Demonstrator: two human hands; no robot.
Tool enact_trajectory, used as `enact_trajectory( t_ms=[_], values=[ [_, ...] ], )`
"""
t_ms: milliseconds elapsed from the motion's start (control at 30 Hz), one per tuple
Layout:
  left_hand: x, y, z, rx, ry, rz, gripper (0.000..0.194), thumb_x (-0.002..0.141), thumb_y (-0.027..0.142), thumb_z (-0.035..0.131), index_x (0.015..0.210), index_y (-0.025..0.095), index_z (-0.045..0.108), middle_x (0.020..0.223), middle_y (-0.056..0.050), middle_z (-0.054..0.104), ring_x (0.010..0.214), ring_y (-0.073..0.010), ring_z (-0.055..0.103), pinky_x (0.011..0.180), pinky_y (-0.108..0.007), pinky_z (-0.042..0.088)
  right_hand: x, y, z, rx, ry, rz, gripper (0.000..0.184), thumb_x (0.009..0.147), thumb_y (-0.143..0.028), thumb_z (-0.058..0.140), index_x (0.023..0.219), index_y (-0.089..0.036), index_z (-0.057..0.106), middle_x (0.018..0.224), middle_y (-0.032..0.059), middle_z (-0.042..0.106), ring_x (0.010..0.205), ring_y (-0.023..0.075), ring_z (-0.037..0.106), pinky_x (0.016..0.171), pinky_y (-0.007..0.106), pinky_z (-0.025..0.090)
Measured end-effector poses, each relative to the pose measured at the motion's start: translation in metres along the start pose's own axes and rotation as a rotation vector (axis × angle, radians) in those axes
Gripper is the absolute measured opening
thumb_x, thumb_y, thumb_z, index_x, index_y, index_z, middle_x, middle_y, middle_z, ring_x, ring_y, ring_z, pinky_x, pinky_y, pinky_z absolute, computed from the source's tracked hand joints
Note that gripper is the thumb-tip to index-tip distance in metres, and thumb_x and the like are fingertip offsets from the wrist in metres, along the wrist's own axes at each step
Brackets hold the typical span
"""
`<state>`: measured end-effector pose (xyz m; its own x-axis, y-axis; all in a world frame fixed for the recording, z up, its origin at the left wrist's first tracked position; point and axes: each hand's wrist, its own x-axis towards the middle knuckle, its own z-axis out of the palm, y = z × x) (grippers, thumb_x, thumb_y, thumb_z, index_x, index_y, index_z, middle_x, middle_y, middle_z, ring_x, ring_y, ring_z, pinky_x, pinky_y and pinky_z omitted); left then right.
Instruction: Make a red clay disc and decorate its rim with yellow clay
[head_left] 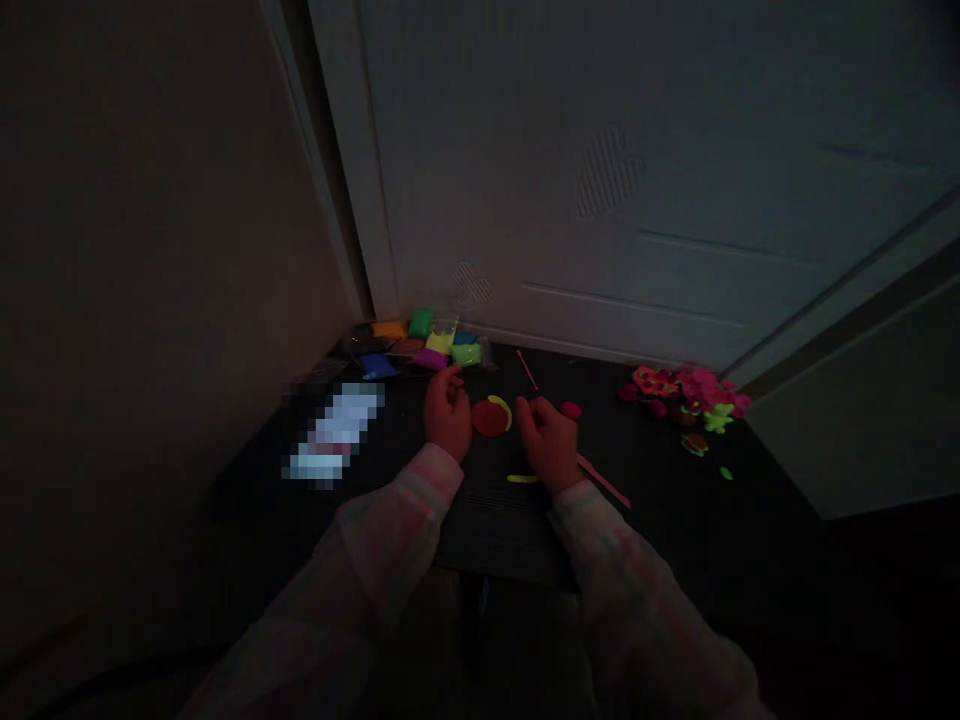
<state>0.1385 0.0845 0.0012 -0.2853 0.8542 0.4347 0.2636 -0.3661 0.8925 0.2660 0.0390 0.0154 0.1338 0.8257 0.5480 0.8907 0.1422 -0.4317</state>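
Observation:
A flat orange-brown clay disc [490, 419] lies on the dark table between my two hands. A thin yellow clay strip [508, 410] curves along its right edge. My left hand [448, 415] rests just left of the disc, fingers loosely bent and apart from the thumb, with nothing visible in it. On the other side, my right hand [549, 440] is closed near the strip; whatever its fingers may hold is hidden. A second yellow strip [521, 479] lies partly under the right wrist. Beyond that hand is a small pinkish-red clay piece [571, 410].
Several coloured clay packets [431, 345] lie at the back left. A lit, blurred-out phone-like screen [335, 435] is at left. One pink stick tool [527, 369] lies behind, another [606, 482] at right. Clay flowers [701, 390] cluster far right. A white door [525, 180] borders the back.

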Motion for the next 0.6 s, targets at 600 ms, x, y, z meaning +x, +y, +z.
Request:
enact_trajectory(
  t_ms=[600],
  values=[
    [-0.001,-0.001,0.001,-0.011,-0.031,-0.005,0.031,0.065,0.006,0.041,0.093,0.018,0.049,0.077,0.000,0.047,0.066,-0.0101,0.044,0.066,-0.024,0.039,-0.009,-0.024,0.014,-0.263,-0.365,-0.383,0.027,0.081,-0.030,0.031,0.071,-0.017,0.053,0.063,0.0036,0.059,0.055,0.0114,0.051,0.054,0.024,0.028]
  ],
)
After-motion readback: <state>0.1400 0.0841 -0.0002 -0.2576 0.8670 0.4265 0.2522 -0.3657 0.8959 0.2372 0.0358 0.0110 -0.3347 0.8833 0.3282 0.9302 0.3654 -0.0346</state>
